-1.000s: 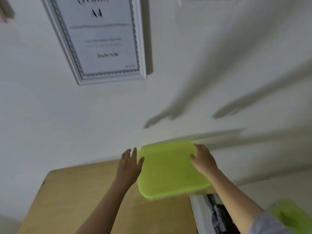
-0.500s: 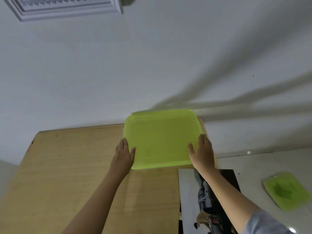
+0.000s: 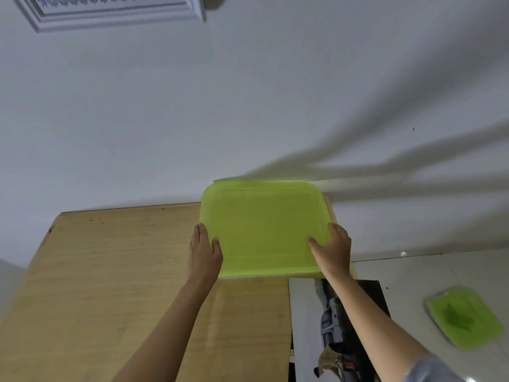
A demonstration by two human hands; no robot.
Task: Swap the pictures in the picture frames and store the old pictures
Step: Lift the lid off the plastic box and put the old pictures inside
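A lime-green plastic storage box [image 3: 264,230] with its lid on sits at the far right corner of the wooden table [image 3: 110,271], against the white wall. My left hand [image 3: 205,252] holds its left side, thumb on the lid and fingers along the edge. On the right side, my right hand [image 3: 333,249] grips the same way, thumb on top. A white ornate picture frame [image 3: 118,12] hangs on the wall at the top left, mostly cut off. A printed picture [image 3: 344,326] of a car lies below the table's right edge, partly hidden by my right forearm.
A second lime-green plastic piece [image 3: 465,317] lies on the pale tiled floor at the right. The table's left and middle show bare wood. Arm shadows fall across the wall behind the box.
The green box, held up in front of the wall a second ago, has come down onto the table's far right corner. Both hands stayed on its sides. The view tilted downward.
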